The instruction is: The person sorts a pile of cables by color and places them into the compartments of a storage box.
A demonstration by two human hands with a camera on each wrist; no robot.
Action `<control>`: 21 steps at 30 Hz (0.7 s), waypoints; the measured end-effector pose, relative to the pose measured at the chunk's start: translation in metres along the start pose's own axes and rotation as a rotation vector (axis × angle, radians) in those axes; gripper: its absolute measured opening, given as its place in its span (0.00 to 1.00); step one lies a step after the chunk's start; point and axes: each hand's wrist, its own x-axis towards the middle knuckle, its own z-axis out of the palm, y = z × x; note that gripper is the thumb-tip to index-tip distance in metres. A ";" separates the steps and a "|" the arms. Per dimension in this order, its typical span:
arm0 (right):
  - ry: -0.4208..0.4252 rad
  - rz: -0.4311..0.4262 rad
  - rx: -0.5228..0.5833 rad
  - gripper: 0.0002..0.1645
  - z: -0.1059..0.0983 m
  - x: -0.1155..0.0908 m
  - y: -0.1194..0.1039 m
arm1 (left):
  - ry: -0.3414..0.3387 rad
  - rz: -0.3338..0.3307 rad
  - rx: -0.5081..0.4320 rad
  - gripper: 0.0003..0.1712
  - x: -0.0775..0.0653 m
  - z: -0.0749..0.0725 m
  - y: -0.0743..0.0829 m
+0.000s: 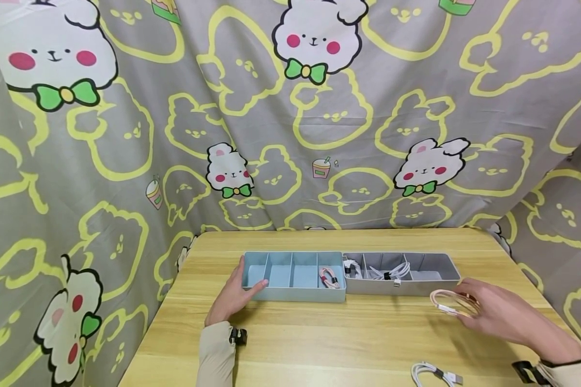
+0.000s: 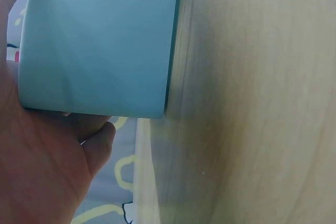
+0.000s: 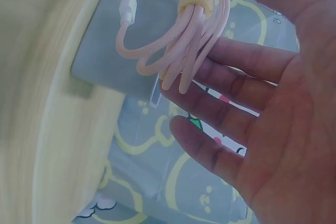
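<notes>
My right hand [image 1: 501,312] pinches a coiled pale pink charging cable [image 1: 449,306] above the table, in front of the grey organizer's right end. In the right wrist view, thumb and fingers hold the cable [image 3: 178,45] at its yellowish tie [image 3: 195,3], and its white plug [image 3: 127,8] sticks out. At the blue organizer box [image 1: 295,293], my left hand [image 1: 233,298] grips the left end, thumb over the front edge. The left wrist view shows fingers curled around the box's end [image 2: 100,45]. A pink cable [image 1: 328,278] lies in the blue box's rightmost compartment.
The grey organizer box [image 1: 397,288] stands against the blue one, with white cables [image 1: 389,271] in its left and middle parts. Another white coiled cable [image 1: 433,372] lies near the front of the wooden table [image 1: 319,344]. A patterned curtain [image 1: 281,123] hangs behind.
</notes>
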 end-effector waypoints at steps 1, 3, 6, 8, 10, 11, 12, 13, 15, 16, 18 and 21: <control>-0.004 0.001 0.001 0.25 -0.001 0.002 -0.001 | 0.000 0.001 0.000 0.69 0.000 0.000 0.000; -0.006 0.001 0.004 0.26 -0.002 0.005 -0.003 | 0.002 0.004 0.004 0.69 0.000 0.000 0.000; -0.014 0.006 0.009 0.27 -0.003 0.009 -0.006 | 0.004 0.005 0.007 0.69 0.000 0.001 -0.001; -0.021 0.009 0.015 0.27 -0.005 0.011 -0.008 | 0.006 0.005 0.007 0.69 0.000 0.001 -0.002; -0.021 0.009 0.017 0.27 -0.006 0.014 -0.010 | 0.007 0.001 0.007 0.69 0.001 0.002 -0.002; -0.019 0.009 0.018 0.26 -0.006 0.015 -0.011 | 0.008 0.003 0.007 0.69 0.001 0.002 -0.002; -0.013 0.006 0.018 0.26 -0.006 0.016 -0.011 | 0.009 0.007 0.008 0.69 0.001 0.002 -0.002; -0.008 0.002 0.020 0.25 -0.007 0.018 -0.012 | 0.010 0.010 0.009 0.69 0.001 0.001 -0.002; 0.003 -0.011 0.021 0.24 -0.008 0.020 -0.014 | 0.009 0.013 0.009 0.69 0.001 0.001 -0.002; 0.008 -0.019 0.020 0.24 -0.008 0.022 -0.015 | 0.008 0.017 0.008 0.69 0.001 0.001 -0.002; 0.014 -0.030 0.020 0.23 -0.008 0.025 -0.017 | 0.004 0.019 0.009 0.69 0.001 0.000 -0.002; 0.012 -0.040 0.019 0.23 -0.010 0.031 -0.020 | -0.003 0.017 0.011 0.68 0.001 0.000 -0.001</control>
